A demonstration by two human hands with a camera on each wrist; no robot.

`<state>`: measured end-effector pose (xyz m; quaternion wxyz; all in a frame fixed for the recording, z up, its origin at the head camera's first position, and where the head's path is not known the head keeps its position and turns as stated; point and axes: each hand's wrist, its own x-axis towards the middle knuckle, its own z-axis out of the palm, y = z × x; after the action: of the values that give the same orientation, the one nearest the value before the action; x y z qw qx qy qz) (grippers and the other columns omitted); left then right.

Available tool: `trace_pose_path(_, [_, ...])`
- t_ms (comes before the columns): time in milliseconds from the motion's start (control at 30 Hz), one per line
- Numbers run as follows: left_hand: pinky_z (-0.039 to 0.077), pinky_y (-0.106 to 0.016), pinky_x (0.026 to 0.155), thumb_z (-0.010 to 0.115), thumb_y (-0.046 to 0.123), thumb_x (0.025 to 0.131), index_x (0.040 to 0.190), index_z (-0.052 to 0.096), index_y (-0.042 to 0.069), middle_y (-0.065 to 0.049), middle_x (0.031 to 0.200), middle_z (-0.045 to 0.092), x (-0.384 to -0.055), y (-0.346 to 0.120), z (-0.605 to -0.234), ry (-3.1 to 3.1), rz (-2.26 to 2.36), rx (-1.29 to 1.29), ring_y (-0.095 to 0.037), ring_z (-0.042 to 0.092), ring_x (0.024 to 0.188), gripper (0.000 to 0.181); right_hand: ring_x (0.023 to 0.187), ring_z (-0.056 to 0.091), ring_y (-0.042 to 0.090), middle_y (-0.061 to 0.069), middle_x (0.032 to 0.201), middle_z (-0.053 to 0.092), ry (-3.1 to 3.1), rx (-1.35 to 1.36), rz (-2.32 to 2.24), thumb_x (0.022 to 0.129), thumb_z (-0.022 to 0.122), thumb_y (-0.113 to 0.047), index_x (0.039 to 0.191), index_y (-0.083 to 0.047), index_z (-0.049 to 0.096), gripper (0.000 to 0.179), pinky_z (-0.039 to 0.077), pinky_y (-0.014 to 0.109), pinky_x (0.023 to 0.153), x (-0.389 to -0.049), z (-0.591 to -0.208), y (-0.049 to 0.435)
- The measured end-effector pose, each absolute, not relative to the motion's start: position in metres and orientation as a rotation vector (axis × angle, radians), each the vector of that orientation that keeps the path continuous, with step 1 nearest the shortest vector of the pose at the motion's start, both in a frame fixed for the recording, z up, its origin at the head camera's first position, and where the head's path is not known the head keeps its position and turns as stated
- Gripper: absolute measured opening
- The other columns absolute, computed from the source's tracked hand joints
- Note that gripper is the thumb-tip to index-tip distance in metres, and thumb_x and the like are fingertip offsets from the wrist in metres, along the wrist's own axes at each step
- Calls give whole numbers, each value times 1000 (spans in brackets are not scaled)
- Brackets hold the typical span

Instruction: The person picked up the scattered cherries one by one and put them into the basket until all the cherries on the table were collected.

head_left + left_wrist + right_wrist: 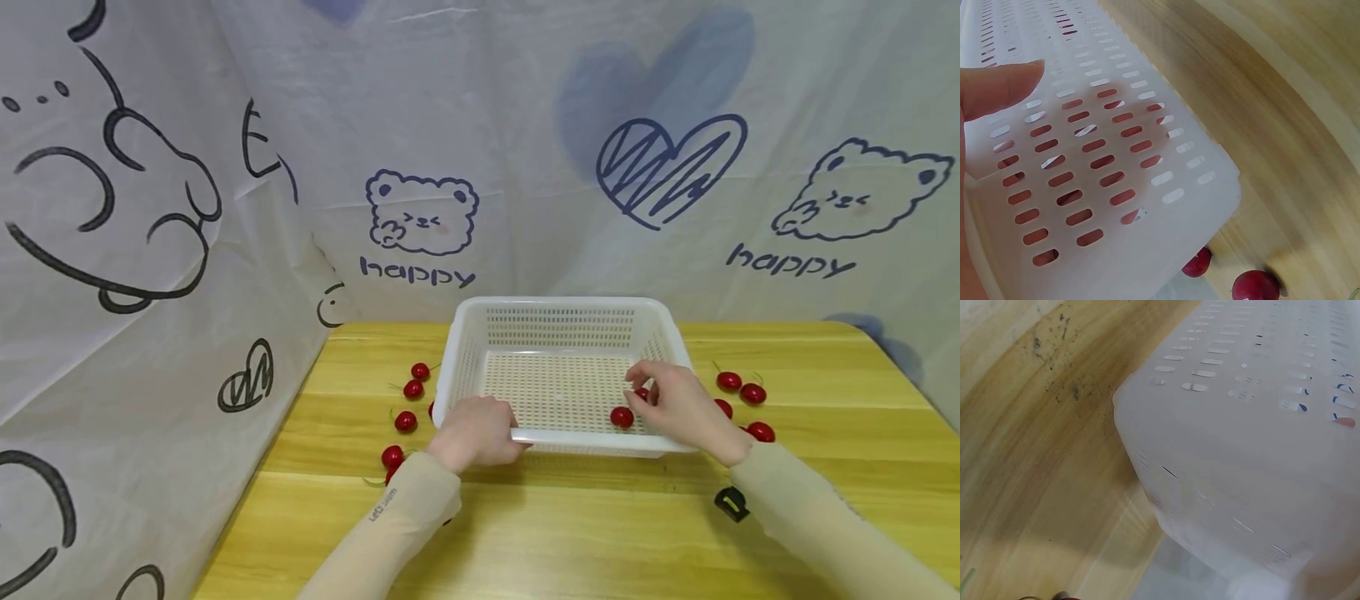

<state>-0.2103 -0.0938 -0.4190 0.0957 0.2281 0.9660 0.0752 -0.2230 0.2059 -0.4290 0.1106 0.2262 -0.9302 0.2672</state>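
Note:
A white perforated plastic basket stands on the wooden table. My left hand grips its near rim toward the left corner; in the left wrist view the thumb shows on one side of the basket wall. My right hand reaches over the near right corner into the basket, pinching a red cherry partly hidden by the thumb and fingers. Another cherry lies on the basket floor beside it. The right wrist view shows only the basket's outer wall, not the fingers.
Several cherries lie on the table left of the basket, one of them close to its wall. Several more, including one cherry, lie to the right. A small black object sits by the right sleeve. A printed cloth hangs behind the table.

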Motion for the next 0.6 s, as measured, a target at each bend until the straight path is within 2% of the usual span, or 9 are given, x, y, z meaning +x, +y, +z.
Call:
trace_pose_path(233, [37,-28,53,60,58,90,67,62,21,6,56,47,-210,-93,-419,2866,230,682,-13,43,55,44,67,57,5,2,83,70,-2679,679,839,89,69,-6,95,-6,69,6,50,20,60,-221,-430,207])
trace_pose_path(600, [37,-27,52,60,56,91,75,65,21,5,57,47,-208,-92,-417,2849,251,664,-12,42,55,40,67,55,3,-2,79,68,-2642,668,862,89,69,-5,93,-6,68,4,50,21,61,-221,-432,207])
